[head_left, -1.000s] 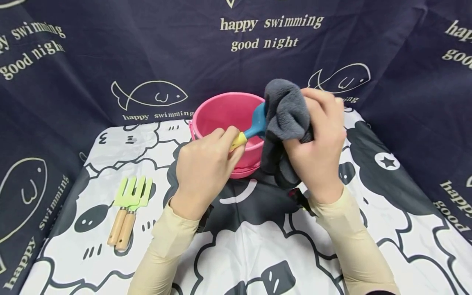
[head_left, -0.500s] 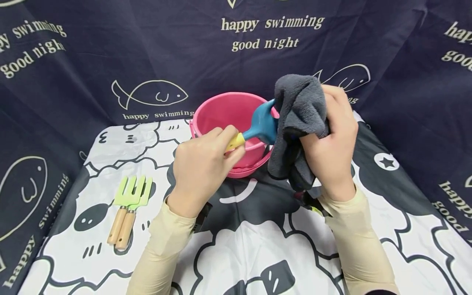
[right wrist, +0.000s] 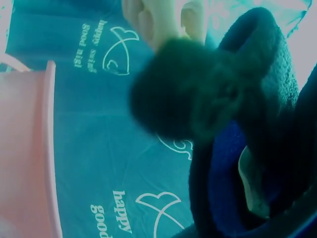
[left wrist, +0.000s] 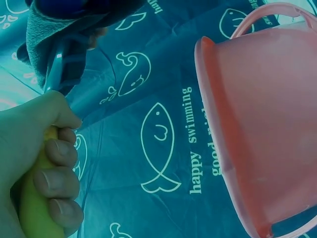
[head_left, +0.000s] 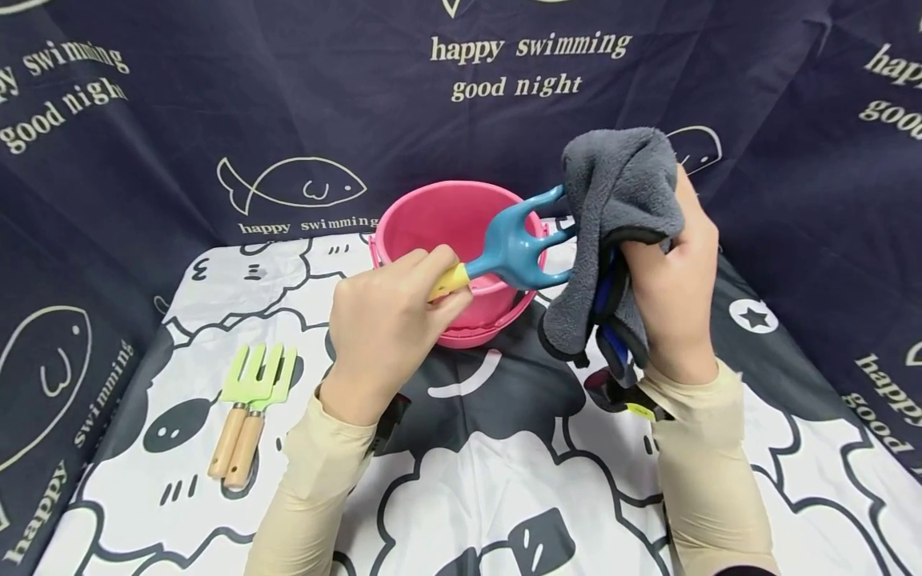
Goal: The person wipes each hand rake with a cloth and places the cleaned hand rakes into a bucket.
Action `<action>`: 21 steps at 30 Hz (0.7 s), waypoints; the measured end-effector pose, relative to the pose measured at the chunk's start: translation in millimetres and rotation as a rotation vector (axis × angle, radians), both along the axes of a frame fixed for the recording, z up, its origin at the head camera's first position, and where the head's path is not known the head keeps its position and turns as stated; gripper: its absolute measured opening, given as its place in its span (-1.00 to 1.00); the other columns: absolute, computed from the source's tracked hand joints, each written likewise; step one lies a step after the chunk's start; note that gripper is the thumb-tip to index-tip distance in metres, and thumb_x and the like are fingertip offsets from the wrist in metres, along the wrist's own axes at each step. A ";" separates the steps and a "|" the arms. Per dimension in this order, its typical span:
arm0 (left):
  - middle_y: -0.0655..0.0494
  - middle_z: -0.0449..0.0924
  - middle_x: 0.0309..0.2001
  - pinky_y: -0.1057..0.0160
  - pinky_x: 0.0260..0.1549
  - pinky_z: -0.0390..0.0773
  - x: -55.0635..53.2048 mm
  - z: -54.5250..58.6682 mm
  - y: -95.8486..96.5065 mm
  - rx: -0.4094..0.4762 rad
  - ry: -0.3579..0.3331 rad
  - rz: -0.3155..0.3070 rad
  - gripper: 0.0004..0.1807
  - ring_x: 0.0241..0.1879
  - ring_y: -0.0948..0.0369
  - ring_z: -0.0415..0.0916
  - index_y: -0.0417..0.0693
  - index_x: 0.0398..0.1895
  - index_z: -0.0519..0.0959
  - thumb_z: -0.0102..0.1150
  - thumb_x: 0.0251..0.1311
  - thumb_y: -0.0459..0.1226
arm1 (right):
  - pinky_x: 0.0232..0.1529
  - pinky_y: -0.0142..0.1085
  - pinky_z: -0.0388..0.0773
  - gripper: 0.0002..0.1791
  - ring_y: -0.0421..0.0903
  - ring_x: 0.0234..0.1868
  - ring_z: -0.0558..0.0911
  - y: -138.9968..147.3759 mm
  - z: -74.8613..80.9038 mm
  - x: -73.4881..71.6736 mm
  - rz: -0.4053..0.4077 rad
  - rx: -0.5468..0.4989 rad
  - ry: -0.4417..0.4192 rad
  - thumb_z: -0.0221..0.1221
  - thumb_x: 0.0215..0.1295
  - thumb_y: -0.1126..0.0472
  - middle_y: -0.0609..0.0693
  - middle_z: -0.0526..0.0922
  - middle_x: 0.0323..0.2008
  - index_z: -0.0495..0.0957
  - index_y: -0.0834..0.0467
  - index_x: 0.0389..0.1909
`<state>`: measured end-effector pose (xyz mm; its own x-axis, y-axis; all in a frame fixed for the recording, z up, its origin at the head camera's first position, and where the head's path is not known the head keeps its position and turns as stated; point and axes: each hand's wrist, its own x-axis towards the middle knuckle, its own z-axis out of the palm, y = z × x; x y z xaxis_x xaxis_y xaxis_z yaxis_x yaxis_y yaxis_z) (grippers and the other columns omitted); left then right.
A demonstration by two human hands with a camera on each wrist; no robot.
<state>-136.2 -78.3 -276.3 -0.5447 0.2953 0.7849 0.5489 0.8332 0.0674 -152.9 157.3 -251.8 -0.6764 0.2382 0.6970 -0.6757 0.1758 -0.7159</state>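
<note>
Blue rake, head view: the rake (head_left: 507, 250) sits mid-frame, the left hand's (head_left: 389, 328) fingers curled round its yellow handle (head_left: 450, 282).
Grey cloth, head view: right of centre, the cloth (head_left: 623, 184) is bunched in the right hand's (head_left: 677, 288) grip (most of those fingers are hidden) and meets the tines (head_left: 549, 280) at their tips.
Green hand tools, head view: the pair (head_left: 259, 376) lies at left, touched by neither hand.
Yellow handle, left wrist view: lower left; the pink bucket (left wrist: 267, 124) stands apart at right.
Tines, right wrist view: not distinguishable; rubbing seems partway along, setting down the rake remains, cleanness I cannot tell.
</note>
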 end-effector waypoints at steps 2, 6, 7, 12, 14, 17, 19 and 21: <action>0.18 0.39 -0.64 0.30 -0.72 0.19 0.3 0.3 -0.4 0.004 0.001 -0.002 -0.90 -0.73 0.25 0.20 0.04 -0.43 0.52 0.27 0.14 -0.27 | 0.21 -0.38 0.41 -0.63 -0.17 0.03 0.60 1.6 -0.5 -1.0 0.046 -0.054 -0.020 0.19 0.22 0.35 -0.09 0.71 -0.03 0.67 0.20 0.07; 0.17 0.39 -0.64 0.30 -0.72 0.16 1.5 0.9 -1.8 0.007 0.001 0.004 -0.90 -0.74 0.24 0.18 0.04 -0.44 0.52 0.26 0.13 -0.27 | 0.15 -0.41 0.42 -0.68 -0.25 -0.04 0.60 3.7 -1.0 0.2 -0.014 -0.060 -0.126 0.14 0.24 0.34 -0.17 0.71 -0.11 0.69 0.13 -0.01; 0.17 0.39 -0.64 0.30 -0.72 0.16 1.9 1.1 -2.0 0.007 0.002 0.003 -0.90 -0.74 0.24 0.18 0.03 -0.44 0.52 0.26 0.14 -0.27 | 0.13 -0.42 0.42 -0.69 -0.26 -0.06 0.59 4.0 -0.7 1.0 -0.035 -0.060 -0.156 0.13 0.24 0.34 -0.19 0.70 -0.13 0.68 0.12 -0.03; 0.17 0.38 -0.65 0.31 -0.72 0.12 2.4 1.2 -2.3 0.014 0.009 0.000 -0.91 -0.75 0.23 0.17 0.03 -0.45 0.52 0.25 0.14 -0.28 | 0.06 -0.44 0.41 -0.73 -0.27 -0.12 0.57 6.2 -0.3 3.4 -0.019 -0.064 -0.204 0.09 0.27 0.33 -0.22 0.68 -0.20 0.68 0.11 -0.10; 0.17 0.38 -0.65 0.31 -0.72 0.12 2.5 1.2 -2.1 0.017 0.009 0.000 -0.91 -0.76 0.23 0.16 0.04 -0.45 0.52 0.25 0.14 -0.28 | 0.04 -0.45 0.41 -0.75 -0.27 -0.15 0.57 7.8 -0.7 2.7 0.024 -0.076 -0.190 0.08 0.28 0.34 -0.21 0.68 -0.22 0.68 0.09 -0.14; 0.18 0.39 -0.65 0.31 -0.73 0.13 2.9 1.4 -1.5 0.018 0.003 -0.002 -0.91 -0.75 0.23 0.18 0.04 -0.45 0.53 0.25 0.14 -0.28 | 0.00 -0.45 0.40 -0.75 -0.27 -0.20 0.55 10.4 -0.7 0.7 0.056 -0.085 -0.180 0.04 0.30 0.36 -0.19 0.66 -0.27 0.68 0.07 -0.22; 0.18 0.40 -0.64 0.31 -0.72 0.15 2.9 1.4 -1.1 0.016 -0.004 -0.003 -0.91 -0.75 0.23 0.19 0.04 -0.44 0.53 0.25 0.14 -0.27 | 0.00 -0.46 0.40 -0.73 -0.26 -0.20 0.54 11.8 -0.3 -0.1 0.043 -0.074 -0.191 0.02 0.31 0.36 -0.20 0.65 -0.27 0.68 0.04 -0.26; 0.18 0.41 -0.63 0.30 -0.73 0.17 2.9 1.7 -1.1 0.013 -0.013 -0.005 -0.92 -0.74 0.24 0.20 0.04 -0.42 0.54 0.26 0.14 -0.27 | 0.01 -0.46 0.39 -0.73 -0.25 -0.18 0.55 12.9 0.8 -0.7 0.034 -0.065 -0.207 0.01 0.32 0.35 -0.20 0.64 -0.27 0.68 0.02 -0.27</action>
